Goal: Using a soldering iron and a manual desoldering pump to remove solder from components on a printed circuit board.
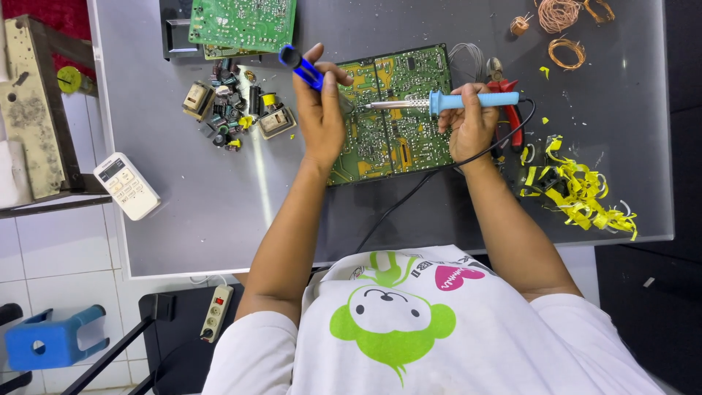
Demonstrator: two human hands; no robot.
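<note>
Green and yellow-traced, the circuit board (391,117) lies flat on the grey table (219,212) and serves as the landmark. Both hands meet over its upper middle. The right hand (472,124) is closed in a fist-like grip around the light-blue handle of the soldering iron (439,102), which lies nearly level, its metal tip pointing left to a spot near the board's top centre. Its black cord trails off the board's lower right edge toward the person. The left hand (319,113) is wrapped around a blue-handled tool (301,67), probably a desoldering pump, whose handle sticks up past the board's upper left corner; its working end is hidden by the fingers, close to the iron's tip.

Judging by this, a joint is being heated for removal. The next move seems to call for holding the tip steady on 1 joint while the left-hand tool's nozzle sits right beside it.

Both forearms run straight up from the body, wrists resting low over the board.

Left of the board sits a pile of removed components (234,110); above it, a 2nd green board (241,22). Just right of it lie red-handled pliers (508,110), with yellow scraps (578,190) and copper wire coils (559,14) farther right.
</note>
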